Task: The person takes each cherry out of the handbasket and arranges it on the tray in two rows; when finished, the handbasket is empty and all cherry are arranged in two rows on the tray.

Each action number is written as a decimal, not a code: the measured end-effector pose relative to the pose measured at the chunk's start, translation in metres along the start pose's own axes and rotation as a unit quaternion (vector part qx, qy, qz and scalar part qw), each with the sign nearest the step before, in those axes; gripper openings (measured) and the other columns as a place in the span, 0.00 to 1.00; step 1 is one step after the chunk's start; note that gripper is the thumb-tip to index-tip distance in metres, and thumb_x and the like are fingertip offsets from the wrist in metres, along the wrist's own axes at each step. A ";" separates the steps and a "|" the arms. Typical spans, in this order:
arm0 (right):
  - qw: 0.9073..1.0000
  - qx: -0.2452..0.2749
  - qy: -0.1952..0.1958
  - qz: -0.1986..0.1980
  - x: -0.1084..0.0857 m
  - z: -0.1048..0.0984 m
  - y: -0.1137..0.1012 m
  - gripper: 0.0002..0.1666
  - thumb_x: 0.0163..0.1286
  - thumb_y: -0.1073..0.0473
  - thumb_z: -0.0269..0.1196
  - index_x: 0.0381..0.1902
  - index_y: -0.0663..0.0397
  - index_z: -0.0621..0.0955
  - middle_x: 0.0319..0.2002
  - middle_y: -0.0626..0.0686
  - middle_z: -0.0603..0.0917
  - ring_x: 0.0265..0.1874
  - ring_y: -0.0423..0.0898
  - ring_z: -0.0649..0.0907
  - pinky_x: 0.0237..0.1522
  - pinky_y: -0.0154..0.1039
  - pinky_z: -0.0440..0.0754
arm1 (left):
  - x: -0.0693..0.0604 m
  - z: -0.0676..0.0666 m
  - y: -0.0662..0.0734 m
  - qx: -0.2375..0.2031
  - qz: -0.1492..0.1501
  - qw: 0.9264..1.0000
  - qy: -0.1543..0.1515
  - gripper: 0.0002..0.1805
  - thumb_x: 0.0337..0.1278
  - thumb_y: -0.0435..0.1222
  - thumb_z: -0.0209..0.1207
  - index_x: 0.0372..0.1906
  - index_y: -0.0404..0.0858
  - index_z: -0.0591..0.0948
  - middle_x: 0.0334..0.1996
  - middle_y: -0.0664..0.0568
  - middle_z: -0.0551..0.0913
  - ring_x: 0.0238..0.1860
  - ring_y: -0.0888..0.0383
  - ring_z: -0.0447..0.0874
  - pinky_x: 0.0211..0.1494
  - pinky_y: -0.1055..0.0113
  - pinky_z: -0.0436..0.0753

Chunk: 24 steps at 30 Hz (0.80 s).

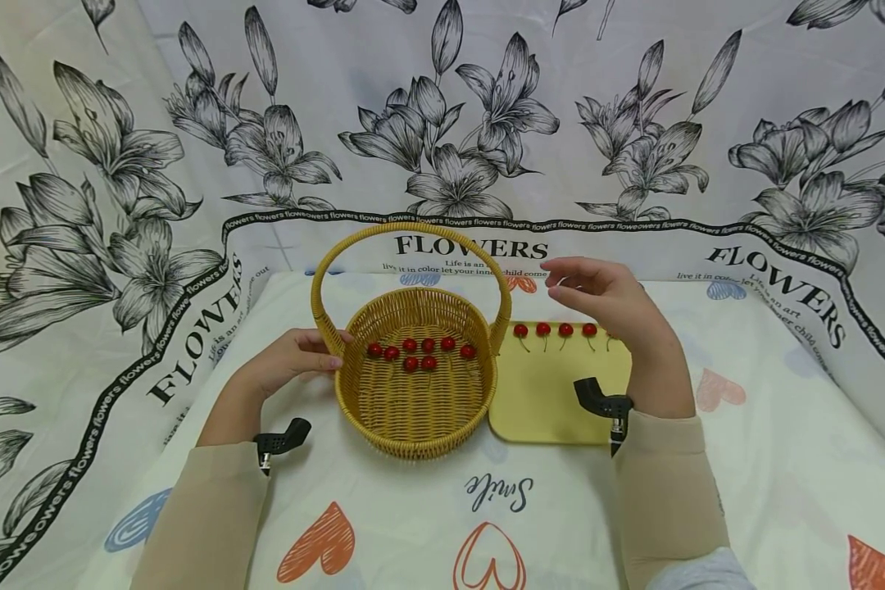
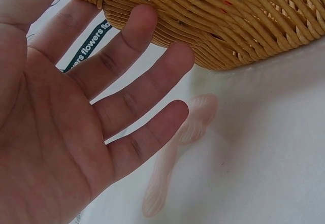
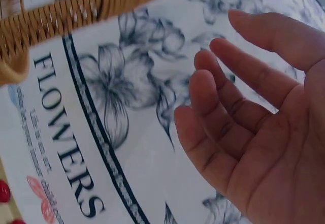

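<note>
From far away, I am seeing the left hand (image 1: 292, 359) pinching a round, yellow-brown woven basket (image 1: 409, 414) at its edge, by the foot of the tall looped handle (image 1: 413, 229). Thumb and pointing finger are gripping; the others are hanging loosely apart. I am guessing this is keeping the basket from sliding. Inside, eight round red cherries (image 1: 428, 345) are lying close together, with the sides probably stopping any from rolling off. Just beside it, a flat, pale yellow tray (image 1: 542, 395) is sitting. Along its far edge, four red stemmed cherries (image 1: 565, 330) are showing in a row, maybe spaced for easy reaching. The right hand (image 1: 609, 300) is hovering near them, half open, fingers softly bent, holding nothing.
</note>
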State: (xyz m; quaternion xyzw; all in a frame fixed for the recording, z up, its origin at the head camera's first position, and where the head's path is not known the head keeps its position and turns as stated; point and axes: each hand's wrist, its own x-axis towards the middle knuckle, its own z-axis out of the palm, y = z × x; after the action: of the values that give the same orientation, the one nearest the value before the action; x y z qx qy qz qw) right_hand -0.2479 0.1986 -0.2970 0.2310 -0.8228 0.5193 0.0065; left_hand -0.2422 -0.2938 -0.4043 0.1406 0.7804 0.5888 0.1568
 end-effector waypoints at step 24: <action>0.980 -0.043 -0.190 -0.036 0.023 0.127 -0.014 0.19 0.74 0.57 0.66 0.60 0.53 0.83 0.47 0.47 0.85 0.47 0.44 0.82 0.49 0.41 0.82 | 0.001 -0.001 -0.002 -0.006 -0.001 1.000 -0.001 0.23 0.61 0.32 0.69 0.61 0.31 0.81 0.52 0.47 0.87 0.54 0.55 0.83 0.55 0.63 0.82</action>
State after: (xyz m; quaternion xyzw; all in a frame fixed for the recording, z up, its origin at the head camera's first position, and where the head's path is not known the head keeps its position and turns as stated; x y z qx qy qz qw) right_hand -0.2338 0.0760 -0.3382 0.3539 -0.8217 0.4300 -0.1213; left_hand -0.2439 -0.2946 -0.4059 0.1394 0.7769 0.5931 0.1591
